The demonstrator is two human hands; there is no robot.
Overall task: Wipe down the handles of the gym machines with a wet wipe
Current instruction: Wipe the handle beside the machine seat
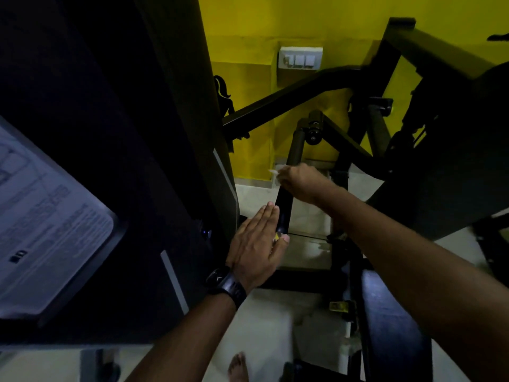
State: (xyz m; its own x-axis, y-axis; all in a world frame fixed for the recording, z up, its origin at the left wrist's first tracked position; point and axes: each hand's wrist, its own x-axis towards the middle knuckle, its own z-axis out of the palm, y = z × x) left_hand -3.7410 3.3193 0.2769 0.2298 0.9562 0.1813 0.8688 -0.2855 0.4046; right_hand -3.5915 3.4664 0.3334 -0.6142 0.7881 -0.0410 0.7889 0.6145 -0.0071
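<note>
Black handle [284, 209]; white wipe [275, 172]; yellow wall [275, 20]

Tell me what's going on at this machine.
A person is wiping a gym machine's black handle. The right hand grips a white wet wipe against the handle's upper part. The left hand, fingers straight, rests flat against the lower end, with a black watch on its wrist. How much of the handle is already wiped cannot be told.

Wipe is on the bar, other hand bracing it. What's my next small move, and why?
Probably slide the right hand, gripping the white wet wipe, down the black cylindrical handle toward the flat left hand: the wipe sits high on the handle, and the stretch between the hands lies bare below it.
</note>
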